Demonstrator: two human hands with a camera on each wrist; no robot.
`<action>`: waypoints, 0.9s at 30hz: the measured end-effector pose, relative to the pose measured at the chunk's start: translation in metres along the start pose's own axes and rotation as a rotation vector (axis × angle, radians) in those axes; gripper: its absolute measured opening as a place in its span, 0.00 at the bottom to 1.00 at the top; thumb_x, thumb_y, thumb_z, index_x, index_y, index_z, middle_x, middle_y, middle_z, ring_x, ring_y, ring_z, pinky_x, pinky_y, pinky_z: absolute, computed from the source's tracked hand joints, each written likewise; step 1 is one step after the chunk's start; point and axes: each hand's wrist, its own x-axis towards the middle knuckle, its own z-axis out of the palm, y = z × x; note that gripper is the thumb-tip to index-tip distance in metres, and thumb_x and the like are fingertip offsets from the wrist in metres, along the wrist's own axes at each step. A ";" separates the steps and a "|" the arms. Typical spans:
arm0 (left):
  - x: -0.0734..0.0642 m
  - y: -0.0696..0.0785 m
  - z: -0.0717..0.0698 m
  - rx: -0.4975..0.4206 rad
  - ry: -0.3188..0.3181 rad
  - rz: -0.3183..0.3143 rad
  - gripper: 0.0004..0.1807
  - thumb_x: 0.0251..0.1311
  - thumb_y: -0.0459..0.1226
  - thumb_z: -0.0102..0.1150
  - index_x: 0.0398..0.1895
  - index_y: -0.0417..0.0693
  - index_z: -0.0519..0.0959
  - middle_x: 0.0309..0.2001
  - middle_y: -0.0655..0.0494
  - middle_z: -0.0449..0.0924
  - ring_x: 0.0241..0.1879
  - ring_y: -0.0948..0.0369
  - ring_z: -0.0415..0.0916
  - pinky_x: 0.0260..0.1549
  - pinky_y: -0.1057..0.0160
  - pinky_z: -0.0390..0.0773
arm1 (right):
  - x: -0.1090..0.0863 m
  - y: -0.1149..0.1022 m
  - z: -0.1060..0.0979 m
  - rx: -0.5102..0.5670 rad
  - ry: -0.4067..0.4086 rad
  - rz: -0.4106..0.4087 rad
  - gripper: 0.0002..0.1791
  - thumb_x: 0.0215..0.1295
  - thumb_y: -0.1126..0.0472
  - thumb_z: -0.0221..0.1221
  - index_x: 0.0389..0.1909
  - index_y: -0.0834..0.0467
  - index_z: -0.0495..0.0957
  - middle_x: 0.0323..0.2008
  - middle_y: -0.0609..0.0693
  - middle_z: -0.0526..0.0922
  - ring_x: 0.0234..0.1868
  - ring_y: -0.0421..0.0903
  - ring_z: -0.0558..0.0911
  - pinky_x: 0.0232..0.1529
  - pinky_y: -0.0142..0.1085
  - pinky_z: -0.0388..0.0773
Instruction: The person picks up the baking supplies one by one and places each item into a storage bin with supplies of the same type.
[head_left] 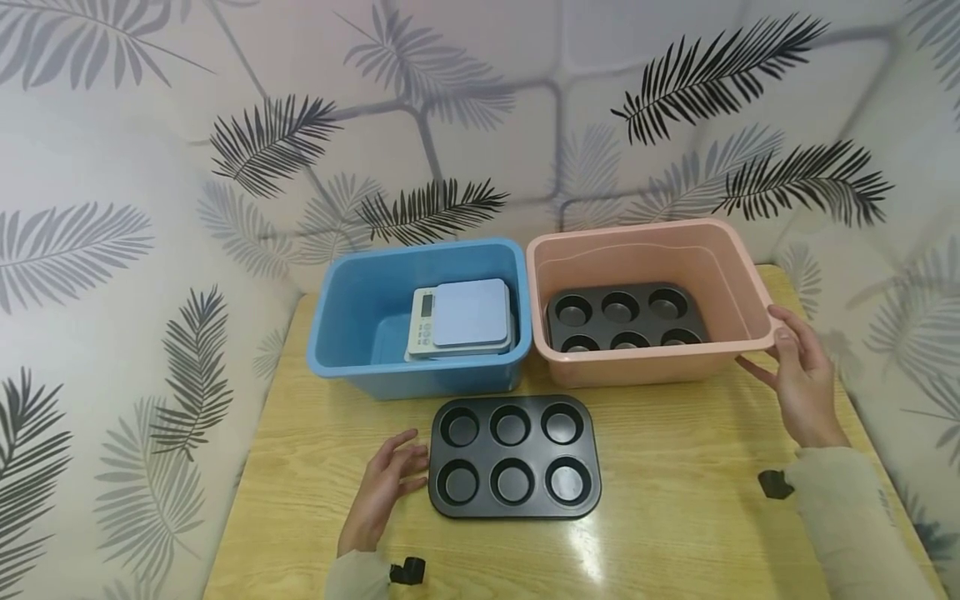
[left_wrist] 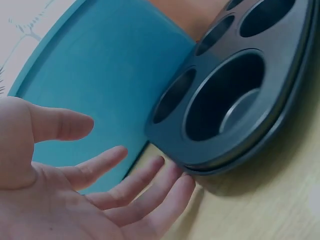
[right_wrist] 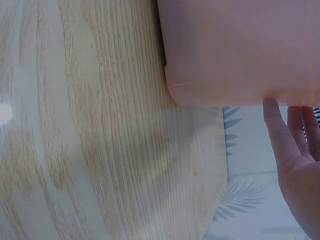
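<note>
A dark six-cup muffin pan (head_left: 514,456) lies on the wooden table in front of two plastic bins. My left hand (head_left: 386,479) is at its left side, fingers spread and loosely bent. The left wrist view shows the fingertips (left_wrist: 186,181) right at the pan's corner (left_wrist: 200,162), whose edge looks doubled. At the right end of the pink bin (head_left: 645,369), my right hand (head_left: 806,387) touches the wall near the front corner with fairly straight fingers. Another dark muffin pan (head_left: 596,323) sits inside that bin, its front part hidden by the wall.
To the left of the pink bin stands a blue bin (head_left: 420,382), holding a white kitchen scale (head_left: 471,312) with a small display and buttons. A leaf-patterned wall covering (head_left: 465,125) rises behind the table (head_left: 675,467) and along both sides.
</note>
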 end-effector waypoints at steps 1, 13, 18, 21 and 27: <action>-0.001 -0.001 0.001 -0.007 -0.004 -0.009 0.27 0.86 0.39 0.46 0.82 0.39 0.66 0.70 0.33 0.78 0.61 0.49 0.86 0.59 0.50 0.88 | 0.000 0.000 0.000 -0.007 0.000 0.000 0.27 0.88 0.52 0.51 0.82 0.50 0.69 0.71 0.41 0.72 0.61 0.33 0.83 0.46 0.27 0.89; 0.001 -0.009 0.012 -0.031 -0.057 -0.049 0.27 0.85 0.39 0.48 0.82 0.44 0.66 0.56 0.43 0.89 0.49 0.60 0.89 0.47 0.63 0.86 | 0.000 0.000 0.002 -0.018 0.011 0.000 0.27 0.88 0.52 0.51 0.82 0.50 0.69 0.69 0.41 0.72 0.61 0.34 0.83 0.46 0.27 0.89; 0.001 -0.010 0.011 -0.077 -0.123 -0.017 0.31 0.85 0.36 0.50 0.86 0.48 0.60 0.46 0.56 0.89 0.44 0.65 0.86 0.45 0.64 0.86 | 0.001 0.000 0.004 -0.028 0.003 -0.015 0.26 0.88 0.54 0.49 0.82 0.50 0.69 0.72 0.42 0.70 0.62 0.34 0.82 0.47 0.26 0.88; 0.001 -0.013 0.009 -0.114 -0.191 0.034 0.39 0.82 0.32 0.54 0.90 0.52 0.52 0.41 0.62 0.82 0.41 0.67 0.83 0.43 0.64 0.86 | 0.000 0.000 0.003 -0.033 -0.001 -0.020 0.26 0.89 0.54 0.49 0.82 0.50 0.69 0.72 0.42 0.70 0.62 0.34 0.82 0.47 0.26 0.88; 0.004 -0.018 0.008 -0.184 -0.319 0.157 0.49 0.76 0.25 0.58 0.92 0.54 0.45 0.42 0.60 0.80 0.41 0.67 0.84 0.44 0.64 0.89 | -0.001 0.000 0.001 -0.032 -0.010 -0.024 0.26 0.89 0.54 0.49 0.82 0.50 0.68 0.71 0.41 0.71 0.62 0.33 0.82 0.47 0.26 0.88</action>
